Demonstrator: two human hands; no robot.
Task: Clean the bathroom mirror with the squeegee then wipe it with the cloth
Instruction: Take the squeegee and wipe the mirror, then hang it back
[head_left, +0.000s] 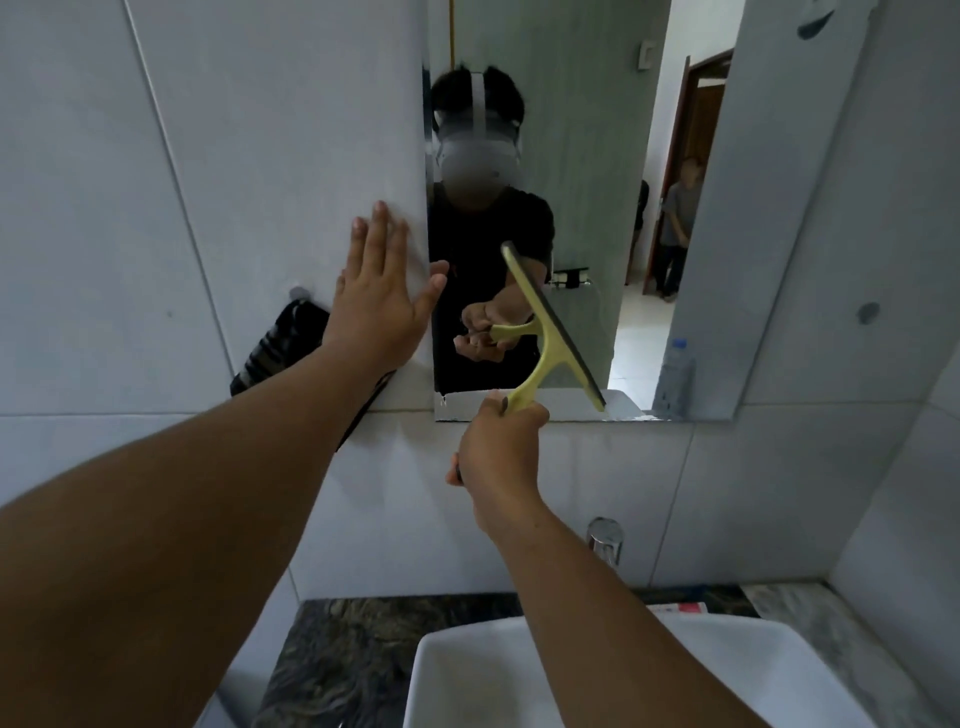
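Note:
The bathroom mirror (582, 156) hangs on the white tiled wall in front of me. My right hand (501, 449) grips the handle of a yellow squeegee (553, 332), whose black rubber blade lies tilted against the lower part of the glass, its lower end near the mirror's bottom edge. My left hand (382, 291) presses flat, fingers straight, on the wall tile just left of the mirror, the thumb reaching the mirror's edge. A dark striped cloth (275, 348) hangs on the wall under my left forearm. The glass reflects me and the squeegee.
A white basin (467, 675) sits below on a dark marble counter (353, 644). A chrome tap (605, 540) sticks out of the wall under the mirror. A plastic bottle and a person in a doorway show only as reflections.

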